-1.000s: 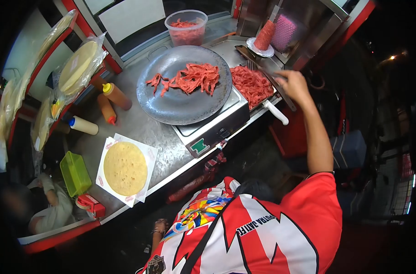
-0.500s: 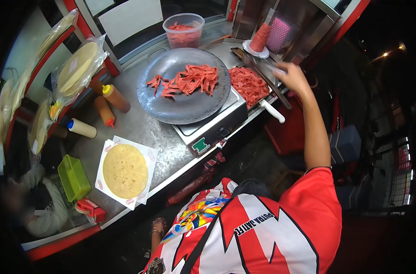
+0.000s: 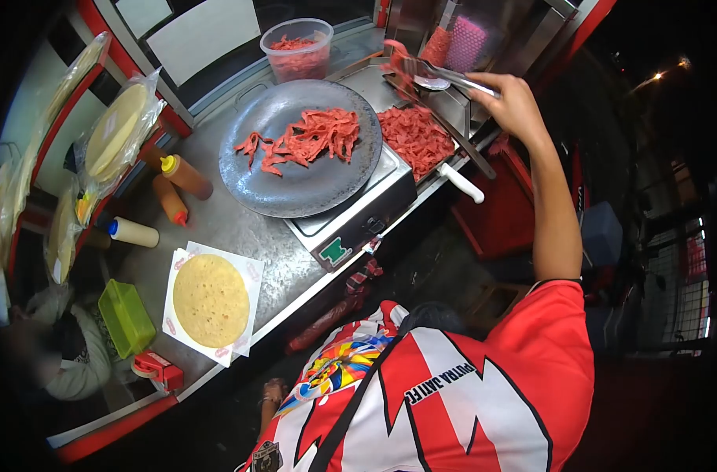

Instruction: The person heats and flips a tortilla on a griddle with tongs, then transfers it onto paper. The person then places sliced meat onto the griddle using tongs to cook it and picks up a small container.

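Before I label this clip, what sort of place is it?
Probably a street-food stall: a round dark metal griddle with red meat strips, plastic sauce bottles, and flatbread on white paper.

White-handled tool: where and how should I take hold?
Probably best by the outer part of the white handle, from the front of the counter: it juts past that edge, while its inner end lies by the meat strips.

Worn, dull metal pan (image 3: pixel 295 185)
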The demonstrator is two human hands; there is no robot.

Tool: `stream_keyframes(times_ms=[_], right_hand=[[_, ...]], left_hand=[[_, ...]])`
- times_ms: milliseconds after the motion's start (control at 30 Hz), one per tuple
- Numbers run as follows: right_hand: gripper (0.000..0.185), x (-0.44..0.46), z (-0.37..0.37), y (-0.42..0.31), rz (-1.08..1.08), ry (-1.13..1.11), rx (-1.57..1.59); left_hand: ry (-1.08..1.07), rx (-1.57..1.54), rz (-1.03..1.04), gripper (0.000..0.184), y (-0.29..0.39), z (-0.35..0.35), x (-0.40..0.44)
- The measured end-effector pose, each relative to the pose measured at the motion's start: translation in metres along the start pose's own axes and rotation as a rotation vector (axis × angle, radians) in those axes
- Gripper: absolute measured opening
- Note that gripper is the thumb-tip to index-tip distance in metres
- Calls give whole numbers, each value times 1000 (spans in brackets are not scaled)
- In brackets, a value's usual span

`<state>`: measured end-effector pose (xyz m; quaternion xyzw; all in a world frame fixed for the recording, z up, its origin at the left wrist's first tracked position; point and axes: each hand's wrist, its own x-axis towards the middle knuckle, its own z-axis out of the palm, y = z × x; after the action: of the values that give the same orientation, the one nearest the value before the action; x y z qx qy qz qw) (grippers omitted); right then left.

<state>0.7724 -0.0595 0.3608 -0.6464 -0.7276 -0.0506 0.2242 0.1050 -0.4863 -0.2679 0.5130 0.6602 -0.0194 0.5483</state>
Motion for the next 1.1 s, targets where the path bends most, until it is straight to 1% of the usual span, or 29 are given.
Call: stream_keyframes(times_ms=[100, 200, 267, 333, 433, 467, 533, 567, 667, 700, 733, 767, 833, 900, 967, 1000, 1033, 1067, 1100], right_hand=[[42, 17, -3, -29, -119, 10, 85], [47, 24, 19, -52, -131, -50, 128], [50, 21, 35, -59, -101, -87, 201], [50, 8, 43, -61, -74, -126, 166], [49, -17, 78, -46, -13, -253, 176], [49, -26, 91, -46, -11, -304, 177], [49, -39, 116, -54, -158, -262, 243], [49, -39, 121, -56, -203, -227, 235], [48, -25, 108, -60, -117, -168, 342], [48, -21, 100, -55, -85, -138, 319], [49, -18, 105, -41, -78, -55, 230], [47, -17, 109, -36, -65, -45, 153], [42, -24, 120, -29, -64, -45, 45], [38, -34, 125, -31, -92, -58, -13], [35, -36, 115, -17, -120, -42, -7], [33, -40, 108, -9, -129, -37, -3], [34, -43, 89, -9, -64, -74, 12], [36, -47, 79, -4, 35, -73, 123], [37, -49, 69, 8, -5, -56, 98]], left_hand=[[65, -235, -11, 10, 9, -3, 9], [130, -466, -12, 10, 21, -7, 15], [155, -402, -7, 11, 27, -9, 13], [168, -510, -265, 12, 52, -12, 4], [216, -493, -244, 14, 41, 0, -6], [132, -235, -146, 15, 34, 3, -7], [36, 140, 53, 15, 20, 9, -14], [27, 114, 21, 15, 13, 10, -17], [0, -9, -118, 15, -3, 17, -22], [-7, -78, -191, 15, -5, 19, -22], [-17, -141, -266, 15, -7, 20, -21], [-23, -189, -323, 15, -9, 22, -19], [-42, -186, -309, 15, -16, 26, -16], [12, -38, -48, 15, -10, 11, -16], [54, 93, 85, 15, 0, 1, -15], [63, 156, 86, 15, 14, -5, -15], [81, 92, 46, 16, 17, -5, -14], [101, 27, 6, 16, 21, -5, -14], [130, -170, -76, 15, 17, 0, -6]])
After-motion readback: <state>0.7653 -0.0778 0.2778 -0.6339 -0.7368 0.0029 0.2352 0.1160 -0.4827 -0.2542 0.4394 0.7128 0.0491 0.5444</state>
